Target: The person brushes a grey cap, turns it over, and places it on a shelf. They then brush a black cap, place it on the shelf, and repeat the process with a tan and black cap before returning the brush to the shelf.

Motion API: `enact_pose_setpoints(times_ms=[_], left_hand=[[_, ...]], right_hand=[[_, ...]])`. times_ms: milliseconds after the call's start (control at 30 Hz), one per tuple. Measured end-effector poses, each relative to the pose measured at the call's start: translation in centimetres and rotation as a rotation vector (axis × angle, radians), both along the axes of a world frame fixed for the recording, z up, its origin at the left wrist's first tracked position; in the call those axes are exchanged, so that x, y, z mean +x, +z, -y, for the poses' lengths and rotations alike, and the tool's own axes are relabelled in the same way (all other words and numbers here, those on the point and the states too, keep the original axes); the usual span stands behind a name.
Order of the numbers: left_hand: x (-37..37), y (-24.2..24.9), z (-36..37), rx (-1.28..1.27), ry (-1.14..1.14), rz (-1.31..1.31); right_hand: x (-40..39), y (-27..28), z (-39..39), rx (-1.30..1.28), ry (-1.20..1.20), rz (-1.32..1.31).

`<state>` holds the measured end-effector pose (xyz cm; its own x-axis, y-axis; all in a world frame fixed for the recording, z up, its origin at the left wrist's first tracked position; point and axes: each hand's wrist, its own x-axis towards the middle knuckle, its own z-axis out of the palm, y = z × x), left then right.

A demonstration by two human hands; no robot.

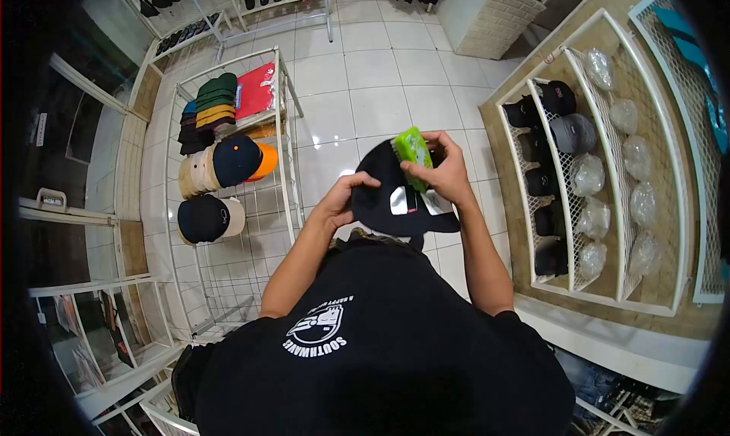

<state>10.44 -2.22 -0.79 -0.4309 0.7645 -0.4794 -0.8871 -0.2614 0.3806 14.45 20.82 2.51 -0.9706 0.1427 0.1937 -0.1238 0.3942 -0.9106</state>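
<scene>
A black cap (372, 208) is held out in front of my body, with a white-and-black patch on it. My left hand (341, 199) grips the cap's left edge, the thumb lying over the fabric. In my right hand (447, 170) is a green scrub brush (412, 149), pinched between thumb and fingers. Its pale bristle side faces left, against the upper right part of the cap in this view.
To the left stands a white wire rack (289, 185) with stacked caps (220, 162) and a red folded item (255, 88). A wall rack (566, 185) on the right holds dark caps and several clear plastic-wrapped bundles (589, 174). White tiles (372, 71) cover the floor.
</scene>
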Motion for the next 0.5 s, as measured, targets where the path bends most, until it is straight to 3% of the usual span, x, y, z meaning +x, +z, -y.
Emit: enact_pose_setpoints(times_ms=[100, 167, 200, 300, 367, 467, 500], left_hand=[[-0.4, -2.1, 0.6, 0.001, -0.071, -0.019], [-0.1, -2.4, 0.4, -0.023, -0.025, -0.041], [0.2, -1.7, 0.1, -0.054, 0.023, -0.093], [1.5, 0.7, -1.0, -0.171, 0.125, -0.309], [1.5, 0.9, -1.0, -0.185, 0.034, -0.529], [0.9, -0.4, 0.2, -0.215, -0.016, -0.578], [1.0, 0.1, 0.3, -0.217, -0.007, -0.580]], right_hand=[[0.4, 1.9, 1.2, 0.069, 0.073, -0.002], [0.6, 3.2, 1.7, 0.565, -0.026, -0.068], [0.4, 3.9, 2.1, 0.356, -0.021, 0.031], [0.1, 4.6, 3.6, 0.197, -0.041, 0.192], [-0.3, 3.8, 3.6, 0.225, -0.043, 0.194], [-1.5, 1.0, 1.5, 0.575, -0.293, -0.047], [-1.4, 1.1, 1.0, 0.491, -0.307, 0.027]])
